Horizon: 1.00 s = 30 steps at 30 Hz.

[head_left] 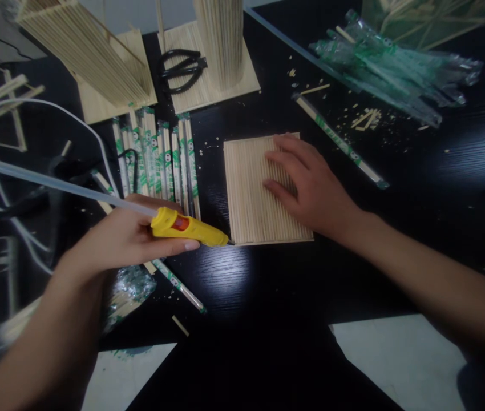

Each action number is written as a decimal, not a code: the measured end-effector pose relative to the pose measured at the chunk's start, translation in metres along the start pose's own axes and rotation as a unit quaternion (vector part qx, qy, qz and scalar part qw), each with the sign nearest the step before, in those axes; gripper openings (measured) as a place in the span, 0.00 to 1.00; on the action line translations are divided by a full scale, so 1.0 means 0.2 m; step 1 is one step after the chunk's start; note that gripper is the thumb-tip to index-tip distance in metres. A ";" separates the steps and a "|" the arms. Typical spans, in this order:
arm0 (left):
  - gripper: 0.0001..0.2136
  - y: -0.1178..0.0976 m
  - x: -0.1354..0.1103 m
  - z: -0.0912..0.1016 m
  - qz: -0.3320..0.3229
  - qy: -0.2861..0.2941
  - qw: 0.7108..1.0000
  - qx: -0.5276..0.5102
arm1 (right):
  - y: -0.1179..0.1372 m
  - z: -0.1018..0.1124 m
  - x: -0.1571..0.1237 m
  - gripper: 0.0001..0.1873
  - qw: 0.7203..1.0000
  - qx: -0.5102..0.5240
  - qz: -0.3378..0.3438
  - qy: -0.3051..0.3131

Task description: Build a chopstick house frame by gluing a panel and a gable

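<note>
My left hand is wrapped round a yellow hot glue gun, a long translucent glue stick running out of its back. The gun's dark nozzle meets the lower left corner of a square panel of wooden chopsticks laid side by side. Resting on the panel's right part, my right hand has its fingers spread. Beyond the glue gun lies a row of wrapped chopsticks in green and clear sleeves.
Two upright chopstick structures on flat bases stand at the back, black-handled scissors between them. Empty plastic sleeves are heaped at back right. One wrapped pair and wood scraps lie nearby. A white cable loops at left.
</note>
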State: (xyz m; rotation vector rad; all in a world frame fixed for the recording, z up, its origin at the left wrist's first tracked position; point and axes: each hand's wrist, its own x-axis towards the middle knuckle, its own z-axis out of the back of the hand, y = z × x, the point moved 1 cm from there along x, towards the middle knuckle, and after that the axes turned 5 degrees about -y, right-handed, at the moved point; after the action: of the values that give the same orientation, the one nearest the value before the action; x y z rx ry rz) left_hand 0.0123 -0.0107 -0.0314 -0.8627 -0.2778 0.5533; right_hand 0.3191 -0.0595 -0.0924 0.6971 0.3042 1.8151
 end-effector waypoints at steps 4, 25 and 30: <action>0.07 0.02 -0.01 -0.01 -0.011 -0.019 1.000 -0.005 | -0.01 0.00 0.00 0.24 1.000 0.001 0.007 -0.005; 0.09 0.02 -0.01 -0.01 -0.022 -0.044 0.999 0.019 | 0.00 0.00 0.00 0.23 1.000 0.005 0.005 -0.005; 0.08 0.00 -0.01 -0.02 -0.021 -0.025 0.999 0.018 | 0.00 0.00 0.00 0.24 1.000 0.005 0.006 -0.006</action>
State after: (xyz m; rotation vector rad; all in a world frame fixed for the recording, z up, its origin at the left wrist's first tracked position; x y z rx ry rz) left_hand 0.0129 -0.0135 -0.0345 -0.8073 -0.3295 0.5403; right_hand 0.3190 -0.0595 -0.0930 0.7182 0.3030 1.8204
